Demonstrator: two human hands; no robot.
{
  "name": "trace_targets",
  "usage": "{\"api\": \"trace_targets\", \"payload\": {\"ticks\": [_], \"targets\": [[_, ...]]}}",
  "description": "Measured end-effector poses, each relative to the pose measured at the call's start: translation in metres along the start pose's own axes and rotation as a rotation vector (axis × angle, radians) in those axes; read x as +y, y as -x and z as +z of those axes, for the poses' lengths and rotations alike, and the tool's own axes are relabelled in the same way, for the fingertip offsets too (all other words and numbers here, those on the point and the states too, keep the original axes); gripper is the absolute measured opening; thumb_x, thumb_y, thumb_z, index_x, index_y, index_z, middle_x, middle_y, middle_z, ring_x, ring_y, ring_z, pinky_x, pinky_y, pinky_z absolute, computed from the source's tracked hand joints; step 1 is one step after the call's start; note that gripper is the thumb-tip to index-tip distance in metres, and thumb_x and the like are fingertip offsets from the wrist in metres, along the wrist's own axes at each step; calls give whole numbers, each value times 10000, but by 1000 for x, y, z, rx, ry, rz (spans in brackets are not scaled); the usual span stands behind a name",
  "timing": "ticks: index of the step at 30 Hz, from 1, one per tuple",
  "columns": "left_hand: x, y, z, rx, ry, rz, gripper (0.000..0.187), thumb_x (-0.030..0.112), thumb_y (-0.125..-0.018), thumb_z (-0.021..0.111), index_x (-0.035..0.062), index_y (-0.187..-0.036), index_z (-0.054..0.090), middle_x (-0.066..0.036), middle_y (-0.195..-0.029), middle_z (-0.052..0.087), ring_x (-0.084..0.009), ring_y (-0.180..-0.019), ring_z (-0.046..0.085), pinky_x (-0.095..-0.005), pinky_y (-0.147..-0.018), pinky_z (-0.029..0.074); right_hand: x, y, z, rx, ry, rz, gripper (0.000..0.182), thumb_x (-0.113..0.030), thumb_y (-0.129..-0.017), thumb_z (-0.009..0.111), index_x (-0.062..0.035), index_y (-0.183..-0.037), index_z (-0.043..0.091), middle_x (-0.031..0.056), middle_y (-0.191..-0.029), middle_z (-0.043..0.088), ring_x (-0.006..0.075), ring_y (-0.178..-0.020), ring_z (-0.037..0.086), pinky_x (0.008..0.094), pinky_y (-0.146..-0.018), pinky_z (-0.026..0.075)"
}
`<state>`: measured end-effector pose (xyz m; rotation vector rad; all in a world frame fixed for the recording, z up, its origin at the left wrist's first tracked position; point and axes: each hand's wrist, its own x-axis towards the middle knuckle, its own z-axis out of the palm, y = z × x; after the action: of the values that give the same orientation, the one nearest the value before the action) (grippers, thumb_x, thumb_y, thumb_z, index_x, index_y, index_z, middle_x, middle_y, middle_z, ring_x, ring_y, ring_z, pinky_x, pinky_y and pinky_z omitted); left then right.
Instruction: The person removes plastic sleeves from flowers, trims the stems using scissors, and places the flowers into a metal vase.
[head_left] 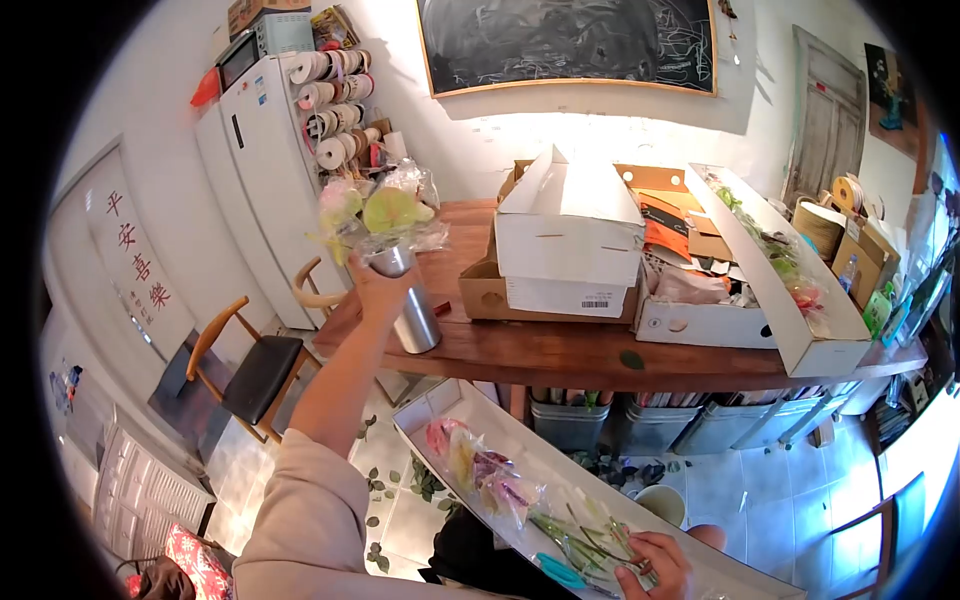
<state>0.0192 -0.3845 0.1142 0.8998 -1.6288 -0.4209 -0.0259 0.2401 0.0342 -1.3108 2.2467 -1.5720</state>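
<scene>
My left hand (382, 288) is wrapped round the upper part of a silver metal vase (415, 320), tilted at the left end of the wooden table. Wrapped flowers (385, 210), one a large green bloom, rise from its mouth. Below, my right hand (655, 568) has curled fingers at the green stems (580, 535) in a long white box (450, 400); whether it grips them is unclear. Pink and yellow flowers in clear wrap (480, 470) lie in that box. Teal-handled scissors (560, 571) lie beside the stems.
On the wooden table (560, 350) stand white boxes (570, 235) and a long flower box (800, 330). A black-seated chair (262, 378) is at the left. Grey bins (650, 428) stand under the table, and leaves are scattered on the tiled floor.
</scene>
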Motion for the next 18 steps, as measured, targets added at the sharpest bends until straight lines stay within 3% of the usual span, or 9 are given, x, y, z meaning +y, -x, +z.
{"api": "trace_targets", "payload": {"ticks": [2, 3, 6, 7, 10, 18], "targets": [[-17, -13, -12, -85, 31, -36, 1095, 203, -679, 929, 39, -1526, 256, -213, -1361, 560, -353, -1253, 588, -446, -1052, 503, 3, 2, -1, 1, 2, 14, 437, -17, -871, 773, -49, -1297, 686, 138, -1310, 650, 220, -912, 686, 322, -749, 551], [-57, -27, -7, -119, 116, -18, 1095, 191, -675, 929, 32, -1524, 256, -208, -1361, 564, -342, -1262, 584, -436, -1056, 502, 4, 4, -2, -3, 3, 26, 438, -14, -872, 770, -50, -1300, 685, 138, -1312, 649, 220, -917, 685, 323, -752, 551], [-76, -38, -17, -131, 194, 18, 1108, 115, -670, 912, 3, -1538, 233, -194, -1378, 554, -307, -1258, 582, -396, -1040, 512, 4, 2, -6, -18, 5, 49, 443, -10, -876, 762, -52, -1309, 684, 139, -1314, 647, 220, -935, 680, 323, -760, 549], [-52, -32, -34, -146, 170, 22, 1093, 89, -689, 895, 1, -1542, 218, -189, -1390, 542, -293, -1247, 587, -383, -1016, 526, 2, 0, -7, -24, 7, 55, 444, -8, -877, 759, -52, -1312, 683, 140, -1314, 646, 220, -941, 678, 323, -762, 548], [-52, -37, -48, -113, 206, 46, 1050, 14, -699, 867, -1, -1536, 233, -175, -1373, 553, -256, -1218, 599, -359, -973, 548, 1, -2, -7, -22, 41, 45, 446, -8, -882, 751, -56, -1320, 682, 147, -1307, 646, 230, -948, 674, 325, -774, 550], [-87, -73, -86, -218, 117, -34, 1129, 70, -690, 904, -61, -1569, 207, -219, -1386, 561, -324, -1265, 581, -399, -1067, 492, 1, -12, 0, -33, 20, 91, 452, 13, -879, 733, -57, -1324, 686, 155, -1308, 644, 248, -968, 671, 322, -785, 555]]}}
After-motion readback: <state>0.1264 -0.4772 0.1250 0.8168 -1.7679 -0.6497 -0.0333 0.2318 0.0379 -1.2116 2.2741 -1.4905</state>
